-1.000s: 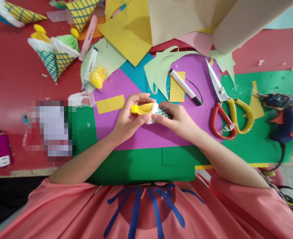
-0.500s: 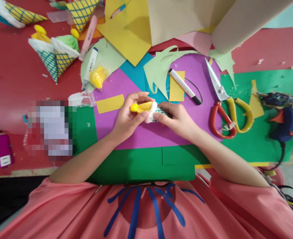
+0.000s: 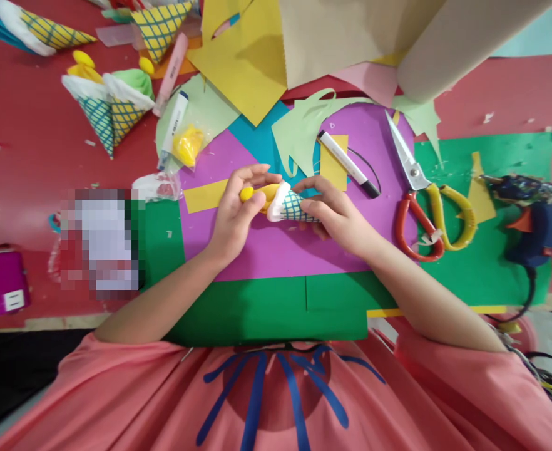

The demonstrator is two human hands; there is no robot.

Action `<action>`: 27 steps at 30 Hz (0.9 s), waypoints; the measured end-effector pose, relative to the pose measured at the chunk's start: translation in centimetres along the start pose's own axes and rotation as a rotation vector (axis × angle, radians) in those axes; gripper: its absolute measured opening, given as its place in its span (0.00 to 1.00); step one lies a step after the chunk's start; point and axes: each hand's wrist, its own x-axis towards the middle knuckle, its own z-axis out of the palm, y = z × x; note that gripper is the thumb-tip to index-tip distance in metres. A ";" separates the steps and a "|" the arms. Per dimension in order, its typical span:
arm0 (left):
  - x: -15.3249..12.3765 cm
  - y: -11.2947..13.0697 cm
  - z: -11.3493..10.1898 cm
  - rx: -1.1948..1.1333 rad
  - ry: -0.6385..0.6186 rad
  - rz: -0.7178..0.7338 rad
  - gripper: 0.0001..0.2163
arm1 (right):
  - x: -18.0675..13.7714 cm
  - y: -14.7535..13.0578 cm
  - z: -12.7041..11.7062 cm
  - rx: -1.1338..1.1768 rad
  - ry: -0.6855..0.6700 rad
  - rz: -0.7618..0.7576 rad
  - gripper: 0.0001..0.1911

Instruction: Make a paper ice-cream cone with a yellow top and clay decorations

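Note:
A toy ice cream cone [image 3: 289,205] lies on its side between my hands, above the purple sheet [image 3: 266,257]. Its pointed part is pale with a dark green grid, its rim is fluffy white, and its yellow top ends in a small yellow ball. My left hand [image 3: 238,213] grips the yellow top between thumb and fingers. My right hand [image 3: 335,213] is closed around the pointed end, thumb on the grid side, which hides the tip.
Large scissors [image 3: 414,188] and a marker [image 3: 348,164] lie ahead and to the right. A glue gun [image 3: 529,219] rests on the green sheet [image 3: 515,156]. More finished cones [image 3: 111,106], a bagged yellow piece [image 3: 188,145] and paper scraps [image 3: 299,131] are at upper left and centre.
My right hand has slid from the white rim toward the cone's pointed end, uncovering more of the grid. The cone and my left hand have shifted slightly left.

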 end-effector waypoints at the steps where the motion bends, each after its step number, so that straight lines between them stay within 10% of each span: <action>1: 0.0 -0.1 -0.1 0.015 0.001 -0.001 0.19 | 0.0 0.0 0.0 0.030 0.002 0.031 0.08; 14: 0.1 -0.1 -0.2 -0.022 0.027 0.048 0.25 | 0.3 0.1 -0.4 0.214 -0.070 0.101 0.14; 27: 0.3 0.0 -0.4 0.001 0.041 0.078 0.21 | -0.3 -0.2 -0.7 -0.258 0.079 -0.139 0.22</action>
